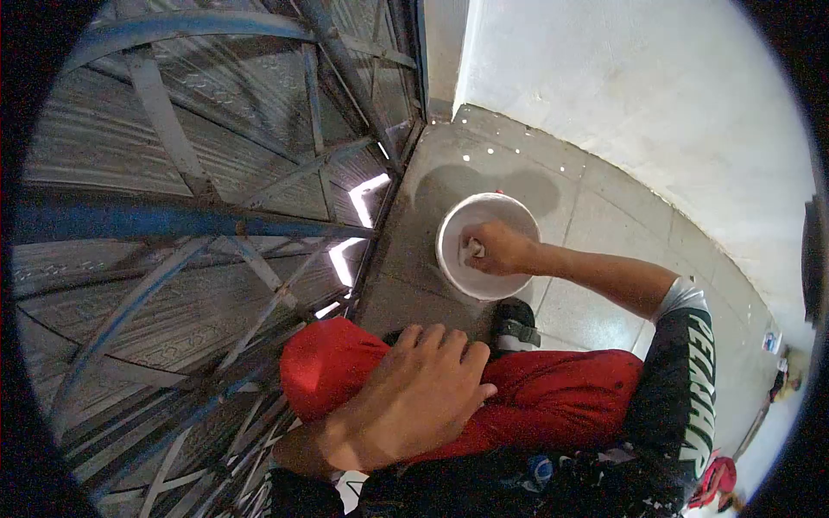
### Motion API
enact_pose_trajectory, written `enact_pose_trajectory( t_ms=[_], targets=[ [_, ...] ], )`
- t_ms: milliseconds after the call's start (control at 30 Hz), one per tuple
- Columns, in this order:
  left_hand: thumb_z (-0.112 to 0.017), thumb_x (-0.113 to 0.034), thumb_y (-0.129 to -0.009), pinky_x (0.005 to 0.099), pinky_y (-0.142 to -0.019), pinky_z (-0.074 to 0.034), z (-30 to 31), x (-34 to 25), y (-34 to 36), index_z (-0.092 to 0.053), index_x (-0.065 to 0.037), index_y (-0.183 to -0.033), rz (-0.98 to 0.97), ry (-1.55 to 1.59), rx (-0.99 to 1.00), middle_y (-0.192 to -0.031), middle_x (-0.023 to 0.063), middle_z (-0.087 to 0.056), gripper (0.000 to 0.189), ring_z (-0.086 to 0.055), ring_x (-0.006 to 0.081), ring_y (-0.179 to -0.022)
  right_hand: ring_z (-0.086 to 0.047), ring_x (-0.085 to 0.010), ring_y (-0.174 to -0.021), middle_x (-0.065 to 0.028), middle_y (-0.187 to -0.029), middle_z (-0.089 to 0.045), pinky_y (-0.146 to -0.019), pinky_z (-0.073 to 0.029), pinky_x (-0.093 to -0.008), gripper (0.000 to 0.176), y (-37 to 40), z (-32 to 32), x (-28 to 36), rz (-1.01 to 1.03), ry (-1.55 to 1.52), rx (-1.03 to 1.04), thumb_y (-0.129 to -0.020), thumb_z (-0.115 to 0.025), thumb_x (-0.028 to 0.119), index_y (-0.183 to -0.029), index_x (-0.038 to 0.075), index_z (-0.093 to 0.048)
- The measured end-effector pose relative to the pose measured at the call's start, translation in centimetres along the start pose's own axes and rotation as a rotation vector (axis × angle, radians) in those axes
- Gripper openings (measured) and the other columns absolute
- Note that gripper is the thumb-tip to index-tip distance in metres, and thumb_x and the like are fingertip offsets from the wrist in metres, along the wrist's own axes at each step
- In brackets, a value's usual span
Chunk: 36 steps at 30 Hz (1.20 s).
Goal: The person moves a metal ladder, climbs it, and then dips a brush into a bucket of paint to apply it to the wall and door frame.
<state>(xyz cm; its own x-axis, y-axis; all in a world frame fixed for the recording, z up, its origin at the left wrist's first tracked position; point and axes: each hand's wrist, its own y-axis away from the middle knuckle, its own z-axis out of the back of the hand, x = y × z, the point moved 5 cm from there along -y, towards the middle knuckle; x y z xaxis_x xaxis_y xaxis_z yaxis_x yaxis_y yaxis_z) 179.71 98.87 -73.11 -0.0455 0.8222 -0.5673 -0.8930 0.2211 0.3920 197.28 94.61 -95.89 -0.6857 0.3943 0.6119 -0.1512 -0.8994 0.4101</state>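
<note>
A white bucket [485, 210] with pale, whitish contents or a coated inside stands on the tiled floor in front of me. My right hand [492, 249] reaches down into it, fingers closed round a small whitish thing that I cannot make out. My left hand [432, 384] lies across my bent knee in red trousers [561, 393], its fingers laid out over the cloth and holding nothing.
To the left rises a metal gate [190, 220] with blue-painted bars; light shows through gaps at its foot. A white wall [622, 78] borders the grey floor tiles [604, 233], which carry white drips near the wall. My dark shoe [516, 326] stands just below the bucket. A red item [715, 483] lies at far lower right.
</note>
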Motion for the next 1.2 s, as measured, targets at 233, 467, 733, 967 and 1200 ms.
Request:
enact_pose_trajectory(
  t_ms=[233, 467, 733, 967, 1200],
  targets=[
    [-0.059, -0.035, -0.096, 0.0463, -0.092, -0.047, 0.0, -0.2, -0.4, -0.059, 0.0, -0.108, 0.007, -0.008, 0.011, -0.108, 0.0181, -0.061, 0.037, -0.059, 0.0352, -0.106, -0.066, -0.0449, -0.087, -0.0268, -0.089, -0.067, -0.079, -0.053, -0.0495, 0.04, 0.0, -0.6, 0.4, -0.103, -0.042, -0.21, -0.085, -0.073, 0.034, -0.098, -0.002, -0.06],
    [-0.058, -0.037, -0.096, 0.0461, -0.093, -0.047, -0.1, -0.1, -0.4, -0.06, -0.001, -0.109, 0.025, -0.023, 0.003, -0.109, 0.0174, -0.061, 0.039, -0.059, 0.0349, -0.105, -0.066, -0.0463, -0.085, -0.029, -0.085, -0.066, -0.074, -0.052, -0.0511, 0.032, 0.0, -1.1, -0.2, -0.203, -0.09, -0.204, -0.087, -0.067, 0.025, -0.094, -0.005, -0.059],
    [-0.058, -0.038, -0.096, 0.0463, -0.094, -0.047, -0.1, 0.2, -0.2, -0.06, -0.001, -0.11, 0.012, 0.008, 0.003, -0.109, 0.0171, -0.061, 0.04, -0.058, 0.0347, -0.106, -0.068, -0.036, -0.068, -0.021, -0.075, -0.069, -0.067, -0.055, -0.0458, 0.026, 3.7, 4.4, 1.0, 0.058, -0.143, -0.305, -0.082, -0.071, 0.024, -0.09, 0.0, -0.069],
    [-0.059, -0.037, -0.095, 0.0472, -0.097, -0.046, -0.1, 0.1, -0.3, -0.06, 0.002, -0.109, 0.013, 0.006, 0.034, -0.111, 0.0196, -0.061, 0.041, -0.058, 0.0372, -0.109, -0.059, -0.0126, -0.056, -0.0028, -0.067, -0.062, -0.051, -0.046, -0.0293, 0.018, 7.7, 9.0, -0.9, -0.278, -0.764, -0.407, -0.089, -0.07, 0.019, -0.085, 0.001, -0.068],
    [-0.058, -0.036, -0.096, 0.0475, -0.096, -0.046, 0.0, 0.0, -0.3, -0.06, 0.002, -0.107, 0.022, 0.03, 0.012, -0.109, 0.0199, -0.061, 0.039, -0.058, 0.0378, -0.109, -0.054, -0.0085, -0.061, -0.0021, -0.073, -0.063, -0.052, -0.042, -0.0265, 0.024, 7.6, 10.4, -3.8, -0.338, -0.908, -0.353, -0.092, -0.074, 0.026, -0.085, 0.004, -0.067]
  ],
)
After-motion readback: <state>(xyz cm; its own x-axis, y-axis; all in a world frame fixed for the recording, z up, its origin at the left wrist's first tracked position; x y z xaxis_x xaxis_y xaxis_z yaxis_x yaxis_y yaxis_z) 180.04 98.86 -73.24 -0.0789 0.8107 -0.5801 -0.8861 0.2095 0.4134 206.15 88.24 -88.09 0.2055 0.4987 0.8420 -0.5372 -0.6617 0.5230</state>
